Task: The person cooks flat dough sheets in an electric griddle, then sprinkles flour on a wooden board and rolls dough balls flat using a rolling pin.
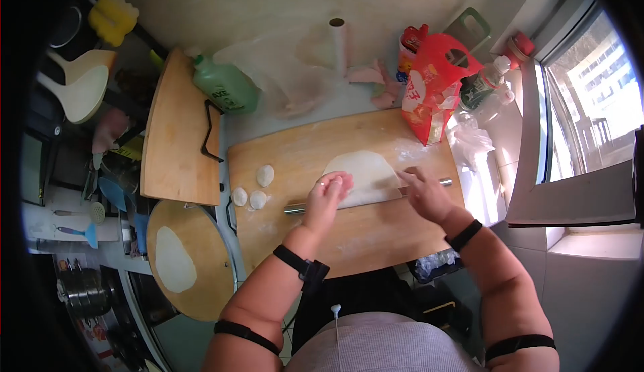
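Observation:
A flat sheet of pale dough [364, 171] lies on the wooden board, its near edge lapping over a metal rolling pin [295, 209] that lies crosswise. The middle of the pin is hidden under the dough. At the left side of the sheet is my left hand [330, 191], fingers loosely bent and not gripping the pin. My right hand [427, 194] is over the pin's right part, its fingers apart near the dough's right edge. Three small floured dough pieces [265, 175] sit on the left of the board.
The large wooden board [282, 244] is dusted with flour. Left of it, a round board [211, 278] carries another dough sheet [175, 260]. A leaning cutting board [178, 137], a green detergent bottle [227, 87] and a red plastic bag [435, 87] stand around it.

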`<state>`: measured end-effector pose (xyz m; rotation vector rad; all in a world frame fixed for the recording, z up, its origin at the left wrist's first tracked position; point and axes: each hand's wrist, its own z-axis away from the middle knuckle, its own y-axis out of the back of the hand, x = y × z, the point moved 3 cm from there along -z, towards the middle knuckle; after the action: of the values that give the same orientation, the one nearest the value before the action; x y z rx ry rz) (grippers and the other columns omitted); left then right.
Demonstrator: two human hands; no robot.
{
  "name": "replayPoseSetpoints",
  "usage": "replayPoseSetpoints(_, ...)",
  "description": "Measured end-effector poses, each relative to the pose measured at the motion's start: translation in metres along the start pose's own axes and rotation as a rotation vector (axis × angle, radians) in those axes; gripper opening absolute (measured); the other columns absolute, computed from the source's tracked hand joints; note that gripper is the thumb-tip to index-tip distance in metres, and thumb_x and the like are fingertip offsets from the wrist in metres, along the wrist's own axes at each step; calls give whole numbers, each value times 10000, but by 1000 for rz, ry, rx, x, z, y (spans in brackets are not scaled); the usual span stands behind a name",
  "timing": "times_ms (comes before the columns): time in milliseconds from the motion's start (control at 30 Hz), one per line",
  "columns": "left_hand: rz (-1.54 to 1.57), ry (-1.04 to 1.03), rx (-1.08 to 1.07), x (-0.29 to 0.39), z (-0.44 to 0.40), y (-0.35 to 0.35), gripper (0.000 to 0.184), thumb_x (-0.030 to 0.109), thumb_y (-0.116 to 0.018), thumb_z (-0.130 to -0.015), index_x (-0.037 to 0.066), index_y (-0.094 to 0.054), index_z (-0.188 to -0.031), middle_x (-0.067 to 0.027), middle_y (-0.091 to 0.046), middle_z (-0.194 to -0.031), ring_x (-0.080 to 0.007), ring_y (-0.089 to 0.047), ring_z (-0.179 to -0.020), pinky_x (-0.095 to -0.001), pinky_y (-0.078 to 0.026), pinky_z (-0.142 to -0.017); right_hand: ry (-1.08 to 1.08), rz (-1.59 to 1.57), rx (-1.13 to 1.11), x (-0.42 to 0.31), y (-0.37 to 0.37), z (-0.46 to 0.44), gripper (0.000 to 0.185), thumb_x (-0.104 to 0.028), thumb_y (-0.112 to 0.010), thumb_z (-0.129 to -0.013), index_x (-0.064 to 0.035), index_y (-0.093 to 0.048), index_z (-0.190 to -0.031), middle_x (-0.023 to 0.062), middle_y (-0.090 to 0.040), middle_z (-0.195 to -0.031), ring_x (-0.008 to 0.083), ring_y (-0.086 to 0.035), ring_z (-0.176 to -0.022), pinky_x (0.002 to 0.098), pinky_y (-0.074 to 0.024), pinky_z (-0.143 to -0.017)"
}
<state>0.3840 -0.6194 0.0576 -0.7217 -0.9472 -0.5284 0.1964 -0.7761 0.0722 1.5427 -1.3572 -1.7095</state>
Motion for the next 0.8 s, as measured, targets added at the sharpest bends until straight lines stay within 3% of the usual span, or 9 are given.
replayPoseSetpoints(33, -422, -216, -133, -8, -7, -1, 366, 230, -519, -966, 17, -519, -1264, -139, -548, -1305, -232, -541, -1192, -394, -432, -1003, -62, -151, 63, -10, -5, -7, 517, -8, -548, -775, -76, -510, -1286, 158, -541, -1188, 355, -532, -1096, 450, -446, -940)
replayPoseSetpoints(67, -421, -214, -139, -17, -3, -5, 366, 230, -519, -966, 17, -519, -1264, -139, -548, -1305, -232, -541, -1192, -394, -432, -1003, -10, -131, 79, -29, -11, -11, 517, -7, -558, -782, -14, -477, -1293, 188, -500, -1272, 380, -502, -1163, 449, -446, -971)
replayPoseSetpoints(100, -1003, -459, -150, -25, 8, -15, 427, 224, -539, -930, 12, -490, -1298, -144, -503, -1351, -259, -479, -1251, -437, -375, -1044, 93, -121, 112, -33, -35, -12, 553, -77, -570, -807, -7, -438, -1340, 198, -477, -1321, 372, -454, -1244, 459, -406, -1023)
replayPoseSetpoints(133, -1587, -703, -152, -36, 20, -21, 496, 219, -558, -895, 8, -460, -1333, -148, -457, -1398, -286, -418, -1310, -479, -317, -1085, 53, -6, -35, -46, -47, -13, 597, -224, -562, -846, -10, -404, -1381, 194, -434, -1394, 354, -385, -1323, 484, -320, -1089)
replayPoseSetpoints(167, -1560, -693, -197, -50, 22, -15, 595, 195, -590, -811, 20, -438, -1360, -140, -384, -1452, -300, -331, -1362, -509, -225, -1121, 24, 63, -46, -49, -58, -11, 629, -296, -544, -857, -9, -389, -1394, 189, -412, -1422, 344, -362, -1343, 491, -286, -1104)
replayPoseSetpoints(333, -1508, -647, -189, -50, 52, -19, 668, 193, -602, -777, 33, -389, -1389, -131, -407, -1435, -279, -363, -1345, -487, -245, -1103, -38, 55, -42, -63, -67, 18, 696, -425, -519, -871, 4, -386, -1404, 180, -386, -1461, 329, -355, -1362, 478, -255, -1115)
replayPoseSetpoints(533, -1511, -626, -223, -43, 22, -17, 653, 208, -551, -821, 38, -356, -1421, -133, -353, -1486, -286, -337, -1370, -494, -213, -1125, 2, 84, -16, -45, -69, -3, 690, -462, -485, -881, 8, -420, -1383, 163, -377, -1474, 328, -335, -1375, 495, -236, -1122)
replayPoseSetpoints(700, -1701, -558, -23, -7, -62, -22, 588, 233, -489, -857, 50, -401, -1410, -139, -314, -1511, -298, -264, -1407, -504, -211, -1128, -140, 253, -34, -15, -56, -91, 719, -504, -399, -905, -15, -365, -1431, 145, -324, -1510, 293, -238, -1423, 503, -191, -1135)
replayPoseSetpoints(800, -1657, -490, -186, -27, -14, -19, 606, 255, -509, -860, 41, -389, -1414, -149, -325, -1502, -311, -280, -1399, -486, -206, -1129, -6, 219, -50, -28, -66, -44, 753, -543, -403, -899, -17, -358, -1436, 143, -308, -1520, 297, -260, -1417, 511, -186, -1129)
